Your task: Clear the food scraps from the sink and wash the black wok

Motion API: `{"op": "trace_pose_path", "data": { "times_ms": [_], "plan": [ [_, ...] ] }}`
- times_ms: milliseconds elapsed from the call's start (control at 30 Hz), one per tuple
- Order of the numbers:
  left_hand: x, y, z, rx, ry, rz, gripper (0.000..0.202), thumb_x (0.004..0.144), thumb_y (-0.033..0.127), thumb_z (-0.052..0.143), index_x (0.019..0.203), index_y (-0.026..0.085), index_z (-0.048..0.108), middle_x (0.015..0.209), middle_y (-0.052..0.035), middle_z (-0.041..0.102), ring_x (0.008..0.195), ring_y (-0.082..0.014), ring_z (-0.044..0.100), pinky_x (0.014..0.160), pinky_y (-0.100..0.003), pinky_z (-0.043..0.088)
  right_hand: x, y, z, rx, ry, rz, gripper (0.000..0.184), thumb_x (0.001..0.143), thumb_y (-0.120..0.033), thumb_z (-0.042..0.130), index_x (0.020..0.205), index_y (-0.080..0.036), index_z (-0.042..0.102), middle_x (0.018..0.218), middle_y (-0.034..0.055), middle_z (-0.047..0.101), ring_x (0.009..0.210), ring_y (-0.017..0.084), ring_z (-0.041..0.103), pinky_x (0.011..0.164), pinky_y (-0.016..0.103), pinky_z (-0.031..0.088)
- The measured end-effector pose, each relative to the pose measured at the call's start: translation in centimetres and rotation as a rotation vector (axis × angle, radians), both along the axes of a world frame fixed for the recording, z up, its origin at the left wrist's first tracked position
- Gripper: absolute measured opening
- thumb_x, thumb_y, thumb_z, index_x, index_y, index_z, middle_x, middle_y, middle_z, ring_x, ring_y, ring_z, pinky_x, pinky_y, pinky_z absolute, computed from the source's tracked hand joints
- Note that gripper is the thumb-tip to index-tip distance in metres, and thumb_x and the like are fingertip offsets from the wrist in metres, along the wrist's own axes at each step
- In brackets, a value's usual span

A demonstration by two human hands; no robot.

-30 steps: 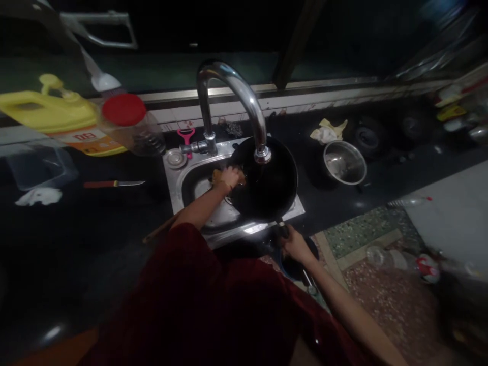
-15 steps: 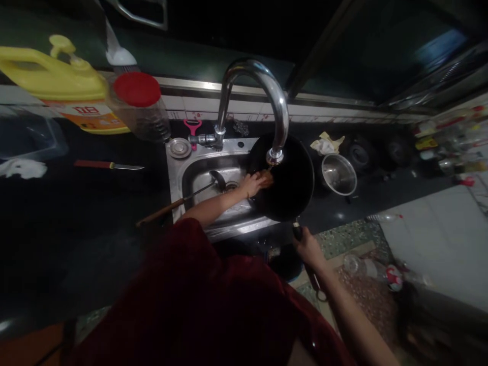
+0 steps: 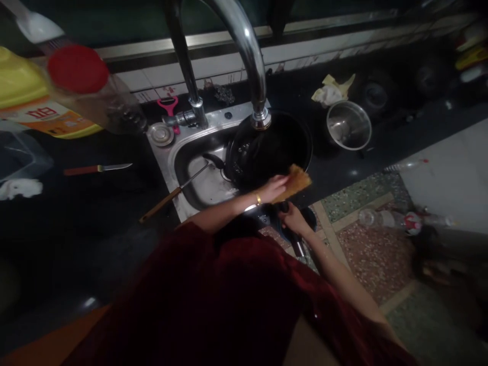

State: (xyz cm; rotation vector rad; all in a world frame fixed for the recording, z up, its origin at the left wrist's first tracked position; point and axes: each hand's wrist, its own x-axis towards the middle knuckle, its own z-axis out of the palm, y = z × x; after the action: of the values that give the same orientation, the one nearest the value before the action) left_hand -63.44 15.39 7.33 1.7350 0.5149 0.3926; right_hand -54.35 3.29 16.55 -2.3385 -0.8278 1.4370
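Note:
A dark wok [image 3: 272, 147] rests tilted over the right side of the steel sink [image 3: 181, 175], under the curved faucet [image 3: 253, 66]. My right hand [image 3: 293, 218] is wrapped round the wok's handle, below the rim. In my left hand [image 3: 276, 188] is a brownish-yellow scrubbing cloth [image 3: 296, 183], held at the wok's near rim by the handle. Some suds or drops show on the left inside of the wok. A spatula with a wooden handle [image 3: 160, 204] leans over the sink's left edge, its dark head in the basin.
A knife [image 3: 97, 169] lies on the counter at left, near a yellow jug [image 3: 23, 96] and a red-lidded jar [image 3: 78, 68]. A pink peeler [image 3: 170, 107] is behind the sink. Right of the wok stand a metal bowl [image 3: 348, 125] and a crumpled cloth [image 3: 331, 91]. Plastic bottles [image 3: 404, 219] lie at right.
My left hand and the cloth have moved from inside the wok to its near rim beside the handle. My right hand keeps its hold. The camera view has shifted.

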Motion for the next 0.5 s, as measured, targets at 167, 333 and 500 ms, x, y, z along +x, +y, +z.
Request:
{"op": "trace_pose_path", "data": {
  "times_ms": [167, 333, 500],
  "plan": [
    [-8.9, 3.8, -2.4, 0.346, 0.517, -0.205, 0.032, 0.091, 0.025, 0.05, 0.118, 0.024, 0.067, 0.132, -0.0116, 0.054, 0.119, -0.0293, 0.047, 0.104, -0.047, 0.036, 0.1, 0.1, -0.7, -0.034, 0.0, 0.02, 0.027, 0.074, -0.019, 0.058, 0.099, -0.019, 0.046, 0.051, -0.0089, 0.047, 0.039, 0.011, 0.046, 0.043, 0.021, 0.033],
    [-12.5, 15.4, -3.7, 0.629, 0.781, -0.1, 0.043, 0.093, 0.016, 0.04, 0.13, 0.028, 0.06, 0.139, -0.0113, 0.046, 0.124, -0.0335, 0.039, 0.102, -0.054, 0.03, 0.2, -0.2, -0.8, -0.01, -0.071, 0.112, 0.025, 0.074, -0.02, 0.056, 0.098, -0.019, 0.048, 0.053, -0.0071, 0.05, 0.047, 0.013, 0.05, 0.051, 0.023, 0.037],
    [-7.8, 16.9, -4.1, 0.652, 0.755, 0.081, 0.052, 0.096, 0.011, 0.029, 0.144, 0.023, 0.043, 0.145, -0.0124, 0.041, 0.133, -0.0324, 0.031, 0.108, -0.053, 0.021, -0.1, -0.1, -0.3, -0.022, -0.16, 0.151, 0.021, 0.077, -0.02, 0.056, 0.095, -0.019, 0.047, 0.056, -0.0056, 0.049, 0.052, 0.014, 0.051, 0.054, 0.024, 0.036]
  ]
}}
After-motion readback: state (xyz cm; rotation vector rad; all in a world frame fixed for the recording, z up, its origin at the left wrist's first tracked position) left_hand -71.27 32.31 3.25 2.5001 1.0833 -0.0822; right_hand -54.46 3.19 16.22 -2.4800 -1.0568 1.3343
